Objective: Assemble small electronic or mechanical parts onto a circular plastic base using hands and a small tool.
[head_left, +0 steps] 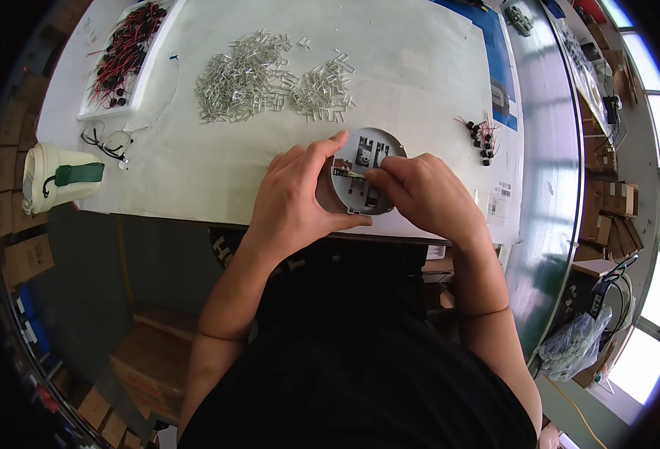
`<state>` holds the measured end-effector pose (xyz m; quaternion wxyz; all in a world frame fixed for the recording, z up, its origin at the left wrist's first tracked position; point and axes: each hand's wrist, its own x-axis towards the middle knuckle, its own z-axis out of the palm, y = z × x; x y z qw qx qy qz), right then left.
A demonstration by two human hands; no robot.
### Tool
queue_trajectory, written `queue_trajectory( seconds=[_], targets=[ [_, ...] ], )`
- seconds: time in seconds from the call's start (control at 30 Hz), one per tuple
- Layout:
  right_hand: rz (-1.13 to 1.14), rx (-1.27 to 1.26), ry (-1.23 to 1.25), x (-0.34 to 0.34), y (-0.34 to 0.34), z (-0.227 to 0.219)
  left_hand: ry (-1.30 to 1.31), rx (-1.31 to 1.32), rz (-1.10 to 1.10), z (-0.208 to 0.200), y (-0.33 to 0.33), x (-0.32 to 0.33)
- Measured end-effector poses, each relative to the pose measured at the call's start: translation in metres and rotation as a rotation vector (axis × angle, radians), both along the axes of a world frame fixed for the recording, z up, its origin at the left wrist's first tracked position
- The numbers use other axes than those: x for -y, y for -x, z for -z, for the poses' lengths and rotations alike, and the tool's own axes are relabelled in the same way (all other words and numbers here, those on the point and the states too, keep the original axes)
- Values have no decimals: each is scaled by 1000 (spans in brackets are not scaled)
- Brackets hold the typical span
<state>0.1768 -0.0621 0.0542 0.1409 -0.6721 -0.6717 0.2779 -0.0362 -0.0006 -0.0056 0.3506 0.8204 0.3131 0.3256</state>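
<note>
A round grey plastic housing (351, 196) with black and metal fittings inside is tilted above the table's near edge. My left hand (292, 187) grips it from the left, thumb at the lower rim and fingers around the upper left side. Over the housing's right half, my right hand (427, 191) is closed in a pinch. A thin, pale piece shows at its fingertips, pointing left into the housing; its kind is too small to tell. Beyond the housing lie a large heap of U-shaped metal clips (240, 82) and a smaller heap (321, 91).
At the far left, a white tray (83, 114) holds black round parts with red wires. Clear glasses (109, 142) and a pale container with a green band (60, 176) are nearer. Similar wired parts (483, 141) lie at right, near a blue sheet (483, 26).
</note>
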Motion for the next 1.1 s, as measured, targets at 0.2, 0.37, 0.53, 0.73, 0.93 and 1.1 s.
queue_trajectory(
  seconds=[0.2, 0.37, 0.53, 0.73, 0.93, 1.1],
  targets=[
    [-16, 90, -27, 0, 7, -6, -9, -31, -7, -2, 1, 1],
    [-22, 75, -14, -4, 15, -11, -8, -50, -2, -2, 2, 2],
    [-43, 274, -6, -7, 24, -28, -57, 6, -12, 2, -1, 1],
    [-45, 262, -9, -4, 18, -22, -40, 9, -17, 1, 0, 2],
    [-9, 212, -7, -1, 18, -20, -47, 0, -11, 3, 0, 2],
    [10, 147, 0, -2, 16, -18, -39, -6, -16, 3, -1, 1]
  ],
)
